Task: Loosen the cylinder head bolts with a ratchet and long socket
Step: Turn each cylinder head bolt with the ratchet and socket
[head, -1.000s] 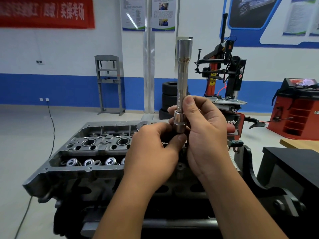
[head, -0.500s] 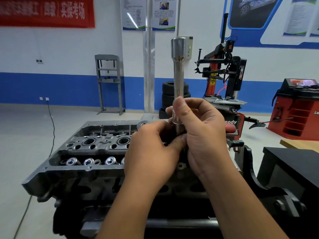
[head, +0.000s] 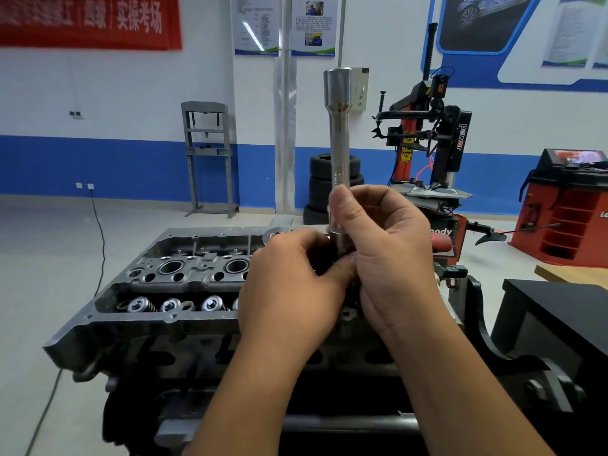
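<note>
Long polished steel socket (head: 339, 149) stands upright at frame centre, wide flared end on top, narrow lower end running down into both hands. Right hand (head: 391, 258) is curled round the socket's lower shaft, thumb laid against the front w/ fingers wrapped behind, so it's gripping the tool. Left hand (head: 289, 287) sits just left of it, touching it, fingers curled in toward the socket's base w/ the thumb tip pressed up beside the right palm; it's pinching something dark at the bottom of the socket, but can't tell what, since the fingers cover it. The ratchet itself can't be made out. Behind and below the hands, lower left to centre, lies the bare grey cast-metal cylinder head (head: 171, 278) on a dark engine block, open-topped, w/ 2 round bores and a row of 3 shiny valve springs (head: 171, 304) showing along its near side. Black metal engine stand bracket (head: 513, 350) curves at lower right. Far behind: stacked black tyres (head: 320, 189) at centre, red-and-black tyre changer machine (head: 437, 139) to the right, grey steel shop press frame (head: 205, 156) at centre left, red banner w/ white characters (head: 88, 21) upper left.
</note>
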`<state>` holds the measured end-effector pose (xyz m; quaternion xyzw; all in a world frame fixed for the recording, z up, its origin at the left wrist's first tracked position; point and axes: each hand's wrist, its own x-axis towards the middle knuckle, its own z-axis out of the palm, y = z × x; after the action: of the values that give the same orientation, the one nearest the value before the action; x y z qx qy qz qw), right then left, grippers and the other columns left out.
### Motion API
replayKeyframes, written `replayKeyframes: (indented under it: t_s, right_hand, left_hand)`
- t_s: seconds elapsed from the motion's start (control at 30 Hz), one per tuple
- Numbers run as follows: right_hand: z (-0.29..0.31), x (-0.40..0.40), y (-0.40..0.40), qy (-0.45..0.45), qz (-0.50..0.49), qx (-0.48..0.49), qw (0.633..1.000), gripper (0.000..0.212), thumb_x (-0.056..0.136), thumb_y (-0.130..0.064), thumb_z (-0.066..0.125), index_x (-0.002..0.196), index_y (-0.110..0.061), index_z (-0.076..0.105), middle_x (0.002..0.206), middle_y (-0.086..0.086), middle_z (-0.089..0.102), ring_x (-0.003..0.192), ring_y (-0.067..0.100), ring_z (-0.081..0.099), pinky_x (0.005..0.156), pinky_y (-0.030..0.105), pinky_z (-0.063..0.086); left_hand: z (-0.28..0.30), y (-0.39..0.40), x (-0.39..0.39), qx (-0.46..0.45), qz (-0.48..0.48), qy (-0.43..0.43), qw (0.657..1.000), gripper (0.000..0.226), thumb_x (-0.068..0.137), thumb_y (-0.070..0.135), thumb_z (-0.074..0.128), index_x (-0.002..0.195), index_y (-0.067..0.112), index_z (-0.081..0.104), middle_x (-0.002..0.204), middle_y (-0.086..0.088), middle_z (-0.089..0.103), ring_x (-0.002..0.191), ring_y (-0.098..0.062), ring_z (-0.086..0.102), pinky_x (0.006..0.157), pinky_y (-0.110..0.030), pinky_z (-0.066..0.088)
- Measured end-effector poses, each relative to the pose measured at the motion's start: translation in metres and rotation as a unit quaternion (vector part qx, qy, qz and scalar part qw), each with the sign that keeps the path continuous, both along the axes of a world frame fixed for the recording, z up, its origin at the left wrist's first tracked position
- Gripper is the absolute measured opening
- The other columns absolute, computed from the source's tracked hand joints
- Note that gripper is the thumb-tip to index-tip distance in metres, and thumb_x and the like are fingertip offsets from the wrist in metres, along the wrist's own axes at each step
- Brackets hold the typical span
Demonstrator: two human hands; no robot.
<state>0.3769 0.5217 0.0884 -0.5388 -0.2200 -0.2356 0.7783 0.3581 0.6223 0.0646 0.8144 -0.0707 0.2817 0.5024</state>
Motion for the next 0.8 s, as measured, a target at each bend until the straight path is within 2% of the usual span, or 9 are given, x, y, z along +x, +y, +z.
replayKeyframes:
  t_s: [0.13,0.23,0.33,0.37,0.43,0.53,0.63,0.73,0.8]
  right_hand:
    - [-0.0021,0.0023,-0.0005,-0.008,-0.013,-0.014,1.0,0.014,0.09,-0.035,0.072,0.081,-0.023,0.073,0.078,0.002,0.074,0.073,0.012,0.067,0.069,0.025,0.056]
    - [-0.0012,0.0033,-0.0016,0.021,0.011,0.008,1.0,0.018,0.1,-0.033,0.064,0.091,-0.019,0.07,0.082,0.008,0.077,0.073,0.014,0.071,0.066,0.032,0.055]
    - [-0.0002,0.0015,-0.0007,0.026,0.014,0.025,0.999,0.027,0.079,-0.049,0.077,0.086,-0.024,0.071,0.083,0.007,0.076,0.07,0.016,0.068,0.066,0.036,0.056]
    - [-0.0005,0.0012,-0.0007,0.016,-0.001,0.025,1.0,0.031,0.072,-0.051,0.081,0.085,-0.024,0.072,0.081,0.004,0.074,0.068,0.015,0.066,0.065,0.032,0.056]
    - [-0.001,0.0016,-0.0008,0.003,-0.028,0.019,0.999,0.031,0.071,-0.048,0.083,0.084,-0.022,0.071,0.076,-0.001,0.069,0.065,0.011,0.063,0.062,0.025,0.054]
    - [-0.0007,0.0022,-0.0002,0.012,-0.019,0.004,1.0,0.018,0.086,-0.04,0.076,0.082,-0.023,0.073,0.076,-0.002,0.068,0.068,0.011,0.062,0.065,0.026,0.054]
    - [0.0001,0.0022,0.0005,0.019,0.001,-0.023,1.0,0.028,0.1,-0.037,0.063,0.082,-0.024,0.078,0.079,0.001,0.074,0.075,0.012,0.067,0.068,0.027,0.055]
    - [0.0016,-0.0013,0.0003,0.02,0.029,-0.019,0.999,0.021,0.09,-0.042,0.07,0.082,-0.025,0.078,0.081,0.007,0.076,0.076,0.016,0.071,0.068,0.029,0.057]
    - [0.0019,-0.0029,-0.0003,0.009,0.032,-0.009,0.999,0.015,0.081,-0.039,0.08,0.081,-0.026,0.073,0.082,0.009,0.076,0.073,0.017,0.072,0.065,0.028,0.057]
  left_hand:
    - [0.0027,0.0024,-0.0014,0.027,-0.059,0.027,0.998,0.033,0.078,0.054,0.059,0.107,0.046,0.073,0.095,0.022,0.077,0.096,-0.011,0.073,0.086,-0.046,0.06]
    - [0.0035,0.0024,-0.0016,0.033,-0.064,0.026,0.997,0.033,0.079,0.049,0.06,0.11,0.046,0.072,0.098,0.02,0.077,0.101,-0.014,0.073,0.091,-0.047,0.059]
    - [0.0025,-0.0008,-0.0024,0.044,-0.027,0.017,0.999,0.038,0.077,0.055,0.059,0.114,0.055,0.062,0.101,0.02,0.077,0.104,-0.014,0.072,0.091,-0.045,0.059]
    - [0.0016,-0.001,-0.0022,0.044,-0.023,0.016,0.999,0.037,0.077,0.055,0.06,0.114,0.054,0.062,0.1,0.021,0.076,0.102,-0.012,0.072,0.09,-0.045,0.06]
    - [0.0003,0.0004,-0.0017,0.04,-0.02,0.011,0.999,0.031,0.08,0.054,0.065,0.11,0.048,0.068,0.097,0.022,0.076,0.099,-0.009,0.072,0.088,-0.044,0.06]
    - [0.0008,-0.0001,-0.0031,0.034,-0.005,0.004,0.999,0.036,0.074,0.057,0.064,0.107,0.045,0.073,0.096,0.023,0.076,0.097,-0.007,0.072,0.086,-0.043,0.061]
    - [0.0026,-0.0021,-0.0055,0.031,0.008,-0.001,0.999,0.037,0.071,0.058,0.063,0.107,0.053,0.068,0.096,0.023,0.077,0.095,-0.007,0.073,0.084,-0.042,0.061]
    - [0.0031,-0.0019,-0.0061,0.033,0.015,0.002,0.999,0.022,0.069,0.062,0.061,0.089,0.056,0.068,0.085,0.024,0.074,0.086,-0.006,0.071,0.078,-0.04,0.061]
    - [0.0029,-0.002,-0.0067,0.033,0.015,0.005,0.999,0.025,0.069,0.061,0.062,0.091,0.053,0.068,0.083,0.023,0.074,0.084,-0.005,0.071,0.077,-0.039,0.061]
